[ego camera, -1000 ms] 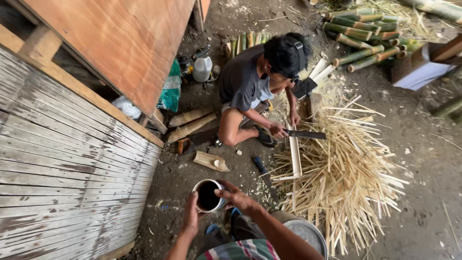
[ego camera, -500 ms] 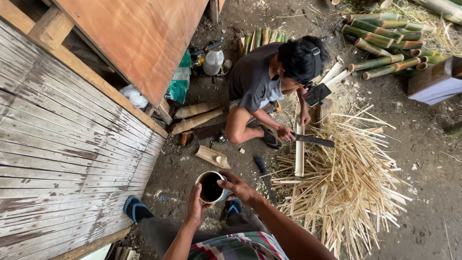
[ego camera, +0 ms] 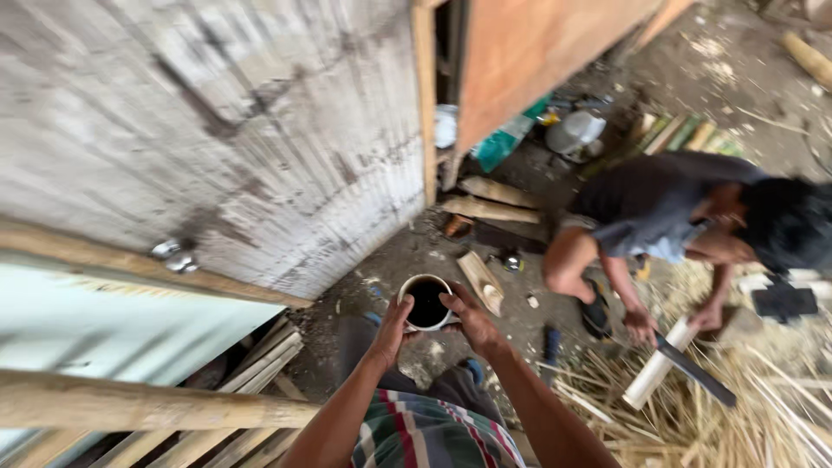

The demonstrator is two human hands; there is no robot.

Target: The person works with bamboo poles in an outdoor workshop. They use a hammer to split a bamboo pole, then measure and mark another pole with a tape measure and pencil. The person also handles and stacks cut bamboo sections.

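a: cup (ego camera: 426, 302) of dark liquid, where is it?
b: in front of the person's lap, above the dirt floor (ego camera: 390, 260), cradled between both hands.
a: how do they hold it?
b: left hand (ego camera: 392, 328) wraps its left side, right hand (ego camera: 471, 319) clasps the right rim.
a: anyone near?
b: another person (ego camera: 676, 217) crouches well apart, blade (ego camera: 693, 373) on a pale bamboo stick (ego camera: 654, 373), over a heap of split strips (ego camera: 711, 416).
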